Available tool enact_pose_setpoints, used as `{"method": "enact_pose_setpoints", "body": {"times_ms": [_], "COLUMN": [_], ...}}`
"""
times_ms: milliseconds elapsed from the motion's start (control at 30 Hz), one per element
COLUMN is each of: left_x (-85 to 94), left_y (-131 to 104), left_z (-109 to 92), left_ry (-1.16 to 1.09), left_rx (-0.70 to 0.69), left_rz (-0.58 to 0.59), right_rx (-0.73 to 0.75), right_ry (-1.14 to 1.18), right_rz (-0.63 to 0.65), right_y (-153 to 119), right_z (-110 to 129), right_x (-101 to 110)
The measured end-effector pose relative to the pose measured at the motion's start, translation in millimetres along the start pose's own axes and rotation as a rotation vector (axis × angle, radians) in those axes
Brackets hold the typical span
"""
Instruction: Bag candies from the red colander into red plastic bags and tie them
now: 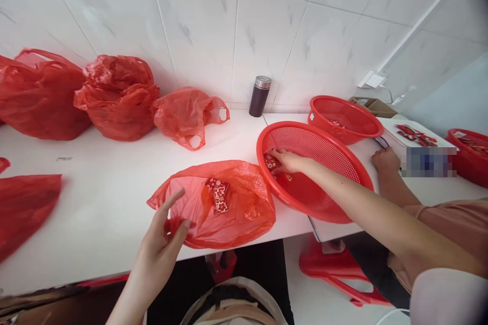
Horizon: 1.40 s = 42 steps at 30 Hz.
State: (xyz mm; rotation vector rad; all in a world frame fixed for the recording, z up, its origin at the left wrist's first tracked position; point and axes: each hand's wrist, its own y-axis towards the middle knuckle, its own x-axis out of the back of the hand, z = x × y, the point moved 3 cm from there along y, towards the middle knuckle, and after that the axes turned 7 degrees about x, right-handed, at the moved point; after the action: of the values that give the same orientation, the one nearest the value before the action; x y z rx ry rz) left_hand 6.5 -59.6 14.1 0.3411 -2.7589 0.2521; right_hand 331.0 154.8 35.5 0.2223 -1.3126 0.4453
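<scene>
An open red plastic bag (251, 183) lies on the white table in front of me, with small red packets (220, 198) in floral print inside. At the bag's left edge is my left hand (162, 238), its thumb and forefinger spread apart; the other fingers are partly hidden. My right hand (286, 161) reaches into a red perforated basket (324, 150), its fingers and thumb around a red patterned packet (271, 162) by the basket's left wall. Another small patterned piece (288, 177) lies just below that hand.
Filled red bags (118, 101) and a crumpled red bag (183, 114) line the wall. A dark thermos (260, 97) stands behind the basket. On the right are a second red basket (343, 122), a tray (438, 137) and a co-worker's hand (386, 160). A red stool (331, 266) stands below.
</scene>
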Motion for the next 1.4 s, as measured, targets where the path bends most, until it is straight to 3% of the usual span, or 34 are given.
{"method": "enact_pose_setpoints", "body": {"times_ms": [67, 133, 267, 333, 400, 467, 533, 600, 667, 733, 867, 967, 1067, 1167, 1233, 1400], "left_x": [0.4, 1.2, 2.2, 0.7, -1.9, -4.3, -4.0, 1.0, 10.4, 20.5, 30.7, 30.0, 27.7, 26.4, 26.5, 28.3], "left_y": [-0.4, 0.8, 3.9, 4.5, 4.5, 4.6, 5.2, 6.4, 7.8, 8.5, 7.5, 6.3, 5.5, 5.1, 4.9, 4.9], "left_z": [0.9, 1.1, -1.6, -4.0, -7.2, -10.6, -13.6, -15.1, -13.8, -9.5, 0.1, 2.2, -0.6, -3.0, -2.6, 3.4], "left_ry": [-0.039, -0.079, -0.157, -0.189, -0.186, -0.15, -0.116, -0.105, -0.109, -0.118, -0.125, -0.13, -0.138, -0.135, -0.133, -0.133], "left_rx": [-0.005, -0.009, 0.009, 0.025, 0.03, 0.033, 0.028, 0.01, -0.005, -0.005, -0.006, -0.012, -0.023, -0.019, -0.015, -0.019], "left_rz": [-0.018, -0.045, -0.063, -0.041, -0.014, 0.006, 0.017, 0.002, -0.045, -0.097, -0.152, -0.149, -0.118, -0.102, -0.104, -0.131], "right_rx": [0.01, 0.003, -0.027, -0.003, 0.079, 0.178, 0.265, 0.261, 0.209, 0.172, 0.209, 0.24, 0.266, 0.375, 0.415, 0.282], "right_ry": [0.023, 0.038, 0.078, 0.252, 0.705, 1.066, 1.157, 0.99, 0.726, 0.531, 0.34, 0.268, 0.386, 0.579, 0.552, 0.311], "right_rz": [0.034, 0.034, -0.046, -0.122, -0.177, -0.075, 0.097, 0.067, -0.031, -0.041, 0.021, -0.071, -0.163, 0.003, 0.076, 0.022], "right_y": [4.6, 6.1, -4.1, -19.3, -38.5, -56.0, -66.8, -67.5, -61.8, -55.6, -54.2, -60.0, -64.8, -66.1, -65.9, -64.3], "right_z": [-10.0, -16.5, -9.8, 14.3, 53.6, 100.7, 141.9, 162.0, 163.7, 157.0, 148.2, 153.4, 164.1, 176.0, 178.1, 164.9], "right_x": [-12.0, -9.2, 31.9, 53.3, 60.0, 45.3, 14.2, -18.5, -42.4, -54.5, -48.7, -34.2, -27.7, -38.4, -47.1, -56.9]}}
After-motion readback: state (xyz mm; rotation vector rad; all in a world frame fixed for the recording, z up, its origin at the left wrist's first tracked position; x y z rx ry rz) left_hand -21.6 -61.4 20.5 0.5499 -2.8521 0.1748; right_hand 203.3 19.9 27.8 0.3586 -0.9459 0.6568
